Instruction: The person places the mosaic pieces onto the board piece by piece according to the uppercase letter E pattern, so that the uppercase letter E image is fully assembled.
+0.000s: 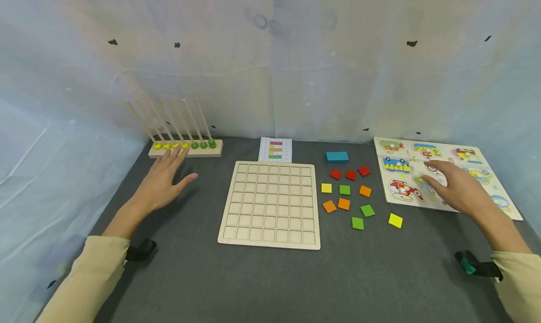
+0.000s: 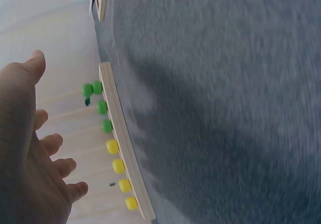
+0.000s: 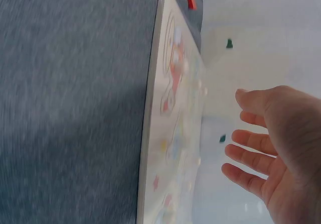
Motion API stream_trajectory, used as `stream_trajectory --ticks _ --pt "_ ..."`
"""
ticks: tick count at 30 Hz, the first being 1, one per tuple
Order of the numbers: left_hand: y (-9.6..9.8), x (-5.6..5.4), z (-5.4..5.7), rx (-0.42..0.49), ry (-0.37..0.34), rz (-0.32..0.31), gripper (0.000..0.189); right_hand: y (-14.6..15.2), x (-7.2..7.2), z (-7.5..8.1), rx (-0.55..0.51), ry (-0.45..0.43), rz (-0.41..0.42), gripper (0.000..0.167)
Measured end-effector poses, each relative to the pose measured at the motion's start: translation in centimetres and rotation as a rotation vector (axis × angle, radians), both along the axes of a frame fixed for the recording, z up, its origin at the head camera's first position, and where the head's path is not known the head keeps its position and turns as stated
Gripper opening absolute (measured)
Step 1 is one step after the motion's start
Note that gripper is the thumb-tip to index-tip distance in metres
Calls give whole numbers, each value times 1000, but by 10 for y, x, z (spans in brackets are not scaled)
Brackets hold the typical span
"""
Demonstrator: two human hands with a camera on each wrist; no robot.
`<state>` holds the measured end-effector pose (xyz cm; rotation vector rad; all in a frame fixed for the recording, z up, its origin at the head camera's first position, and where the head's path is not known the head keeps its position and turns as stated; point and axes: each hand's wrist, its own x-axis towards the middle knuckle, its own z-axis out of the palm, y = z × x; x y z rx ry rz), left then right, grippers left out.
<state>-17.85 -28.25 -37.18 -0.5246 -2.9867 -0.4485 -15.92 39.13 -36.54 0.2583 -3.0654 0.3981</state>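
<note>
My left hand is held with its fingers extended and its thumb apart, just in front of a wooden bead stand. The left wrist view shows nothing in that hand and the yellow and green beads beyond its fingertips. Over the right-hand picture puzzle board, my right hand hovers with loosely bent fingers, holding nothing. A gap separates it from the board in the right wrist view. Between the hands lies a square wooden grid board with bare cells.
Several red, orange, yellow and green square tiles lie scattered right of the grid board. A blue block sits behind them. A card with a coloured grid pattern touches the grid board's back edge. A pale cloth hangs behind the dark table.
</note>
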Motion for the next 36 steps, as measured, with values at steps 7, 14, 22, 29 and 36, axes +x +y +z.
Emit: stream_trajectory --ticks 7,14,22,29,36 --pt "17 6 -4 2 -16 -56 76 -18 0 1 -56 -13 21 61" --pt "30 12 -15 -5 -45 -114 76 -33 1 -3 -52 -1 57 58" --pt "36 25 -23 -79 -68 -185 79 -53 2 -2 -86 72 102 53" --pt "49 37 -21 -83 -69 -240 79 -71 -3 -6 -102 79 157 47" --pt "57 46 -31 -103 -96 -279 85 -92 -11 -10 -124 47 195 46"
